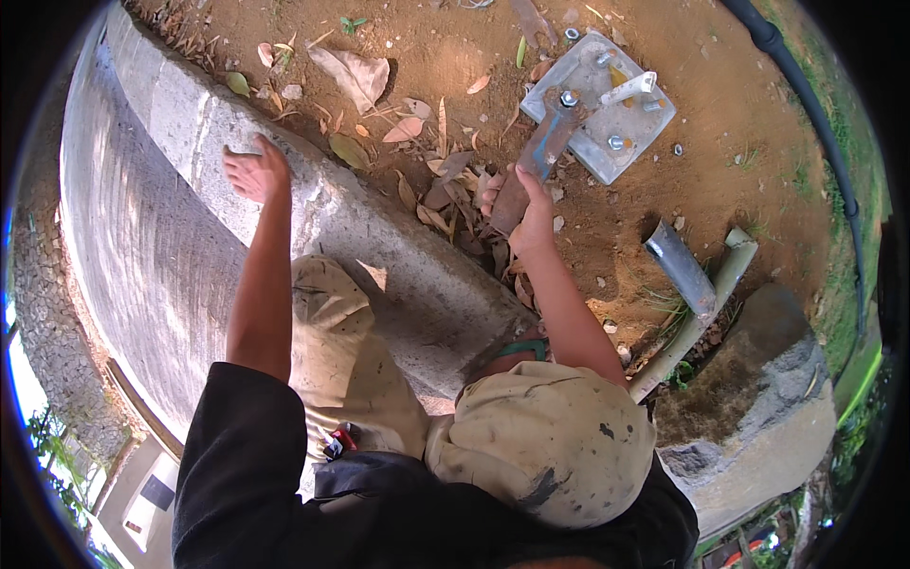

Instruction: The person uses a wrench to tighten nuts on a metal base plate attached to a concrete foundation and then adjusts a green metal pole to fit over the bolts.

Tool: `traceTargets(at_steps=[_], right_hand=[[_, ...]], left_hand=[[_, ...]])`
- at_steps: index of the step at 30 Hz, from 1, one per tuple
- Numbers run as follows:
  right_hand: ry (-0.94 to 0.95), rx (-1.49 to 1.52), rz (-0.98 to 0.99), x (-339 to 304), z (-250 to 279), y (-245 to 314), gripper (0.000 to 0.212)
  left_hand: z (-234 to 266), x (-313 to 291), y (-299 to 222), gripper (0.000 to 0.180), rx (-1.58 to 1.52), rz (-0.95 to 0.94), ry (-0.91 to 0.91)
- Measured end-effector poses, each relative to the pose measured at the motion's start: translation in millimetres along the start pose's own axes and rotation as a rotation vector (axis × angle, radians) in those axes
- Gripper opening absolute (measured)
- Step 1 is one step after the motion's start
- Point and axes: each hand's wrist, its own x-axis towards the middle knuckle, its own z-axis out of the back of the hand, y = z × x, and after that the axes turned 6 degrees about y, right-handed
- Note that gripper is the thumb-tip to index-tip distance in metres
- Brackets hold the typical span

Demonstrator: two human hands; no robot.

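Observation:
My right hand (pixel 533 216) is closed around a rusty wrench (pixel 545 142) with traces of blue paint. The wrench's far end sits at a nut on a bolt (pixel 569 98) that stands up from a square grey base (pixel 607 156). Other bolts stand near the base's corners, one of them a bolt with a nut (pixel 617 143) at the near corner. From the middle of the base a short white pipe (pixel 629 89) sticks up at a tilt. Over the concrete curb (pixel 365 223), my left hand (pixel 257 170) is open with its fingers apart and nothing in it.
Loose nuts (pixel 678 150) lie on the dirt around the base. Dry leaves (pixel 353 76) gather along the curb. To the right are a grey pipe piece (pixel 681 268), a longer pale pipe (pixel 692 327) and a large rock (pixel 758 408). A black hose (pixel 834 152) curves along the far right.

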Motion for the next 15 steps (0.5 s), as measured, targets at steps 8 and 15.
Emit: traceTargets(at_steps=[8,15], right_hand=[[-0.12,-0.089,-0.109,5.8,-19.2,5.7,0.025],[-0.264,-0.26,-0.233,8.4,-19.2,17.3,0.025]], left_hand=[[-36.9,9.3,26.7,0.083,0.073,0.302,0.173],[-28.0,5.7,14.8,0.084,0.09,0.314,0.263]])
